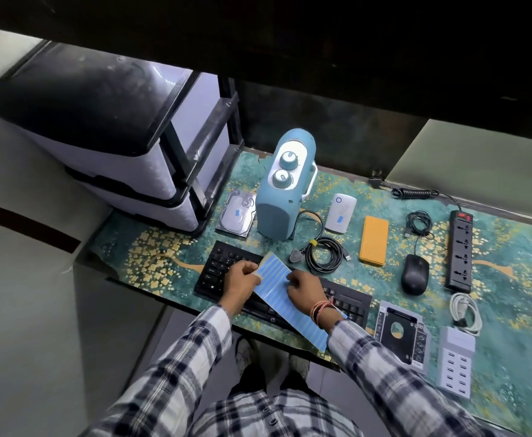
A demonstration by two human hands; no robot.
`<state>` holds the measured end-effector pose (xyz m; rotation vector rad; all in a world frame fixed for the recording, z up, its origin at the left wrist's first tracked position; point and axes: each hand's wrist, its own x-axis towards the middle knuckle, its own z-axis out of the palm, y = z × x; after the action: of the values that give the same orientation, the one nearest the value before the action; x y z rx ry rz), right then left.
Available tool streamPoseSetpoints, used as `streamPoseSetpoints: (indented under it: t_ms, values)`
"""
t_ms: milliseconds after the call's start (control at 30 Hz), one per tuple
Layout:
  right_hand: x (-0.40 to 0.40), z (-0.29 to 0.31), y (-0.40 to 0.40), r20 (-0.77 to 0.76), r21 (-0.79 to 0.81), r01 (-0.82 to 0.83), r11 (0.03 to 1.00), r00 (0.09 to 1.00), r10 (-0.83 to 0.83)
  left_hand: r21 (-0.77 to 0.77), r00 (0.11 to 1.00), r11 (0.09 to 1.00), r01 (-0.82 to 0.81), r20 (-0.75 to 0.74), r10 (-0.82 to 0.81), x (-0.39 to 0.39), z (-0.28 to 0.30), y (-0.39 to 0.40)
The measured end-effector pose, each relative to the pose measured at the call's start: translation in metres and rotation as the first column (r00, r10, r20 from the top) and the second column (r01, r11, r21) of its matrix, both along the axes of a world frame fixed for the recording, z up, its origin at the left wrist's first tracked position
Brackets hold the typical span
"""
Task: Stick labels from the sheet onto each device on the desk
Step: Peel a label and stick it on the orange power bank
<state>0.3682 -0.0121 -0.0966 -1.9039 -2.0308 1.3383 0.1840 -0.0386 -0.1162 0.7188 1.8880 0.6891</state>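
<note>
— Over the keyboard (226, 272) at the desk's (510, 357) near edge, I've got the label sheet (277, 288) held up, its long blue strip running from above the keys down past the front edge.

— How much is done?

— Two devices show a small blue label as far as I can tell: the hard drive (236, 216) by the back left corner and the white power bank (340, 216) toward the back edge. I'd judge the rest unlabelled: the blue speaker (280, 197), the orange case (373, 244), the mouse (414, 272), the power strip (460, 250) near the right edge, the drive caddy (397, 332), the white multi-port charger (455, 367) and the keyboard itself. So it's early, with most still to go.

— And the hands?

— My left hand (241, 277) pinches the sheet's upper left edge, fingers curled round it. My right hand (304, 290) is curled at the sheet's right edge, fingertips on it; it looks set to peel a label, though I can't tell whether one is lifted.
</note>
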Motion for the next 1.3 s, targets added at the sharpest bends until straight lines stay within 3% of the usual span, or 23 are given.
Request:
streamPoseSetpoints:
  t_ms: [267,433,567,867,1300]
  values:
    - [-0.016,0.007,0.009,0.014,0.013,0.012,1.000,1.000,-0.012,0.090,0.970,0.991,-0.101,0.231,0.078,-0.011,0.011,-0.005]
    - [-0.032,0.014,0.015,-0.134,0.154,-0.019,0.988,0.990,0.040,0.125,0.963,0.985,-0.117,0.257,0.082,-0.012,0.015,-0.007]
    - [-0.038,0.014,0.018,-0.187,0.133,-0.018,0.991,0.981,0.043,0.144,0.957,0.983,-0.116,0.282,0.071,-0.012,0.013,-0.007]
    - [-0.037,0.013,0.024,-0.217,0.076,0.001,0.997,0.976,0.015,0.172,0.959,0.985,-0.025,0.281,-0.025,-0.015,0.011,-0.005]
    - [-0.033,0.022,0.025,-0.219,0.141,-0.028,0.990,0.974,0.059,0.171,0.956,0.985,-0.025,0.292,-0.026,-0.011,0.012,-0.001]
